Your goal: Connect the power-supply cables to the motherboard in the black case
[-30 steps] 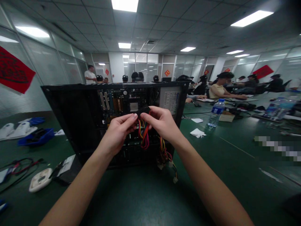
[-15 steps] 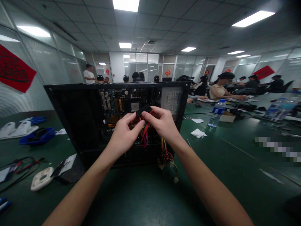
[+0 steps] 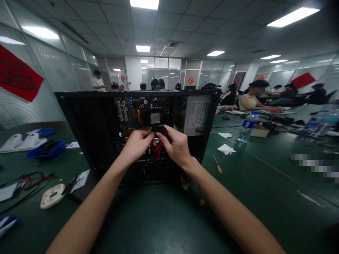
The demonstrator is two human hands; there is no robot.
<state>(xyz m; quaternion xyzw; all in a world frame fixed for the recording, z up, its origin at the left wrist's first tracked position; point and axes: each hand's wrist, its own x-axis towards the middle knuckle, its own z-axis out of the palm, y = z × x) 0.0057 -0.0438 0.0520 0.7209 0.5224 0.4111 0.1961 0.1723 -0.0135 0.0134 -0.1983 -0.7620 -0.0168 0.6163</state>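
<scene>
An open black computer case [image 3: 79, 123] lies tilted on its side in front of me, showing its motherboard [image 3: 143, 114] and, at the right, the power supply [image 3: 197, 118]. My left hand [image 3: 136, 144] and my right hand [image 3: 176, 144] meet at the lower middle of the case opening. Fingers of both are closed on a black power cable connector [image 3: 160, 129], held close to the board. Red and dark wires [image 3: 157, 151] hang below it. My fingertips partly hide the connector, so I cannot tell whether it touches a socket. Loose plugs [image 3: 185, 181] hang beside my right forearm.
To the right lie a screwdriver [image 3: 218, 167], a crumpled tissue [image 3: 226, 149] and a water bottle [image 3: 247, 127]. At the left are a blue tray [image 3: 47, 150], a white square part [image 3: 52, 196] and cables [image 3: 34, 181]. A person [image 3: 251, 100] sits further back.
Both hands have lowered slightly with the connector, bringing it nearer the board. The wires below have shifted a little left. The view has turned slightly, and a screwdriver shows beside my right arm.
</scene>
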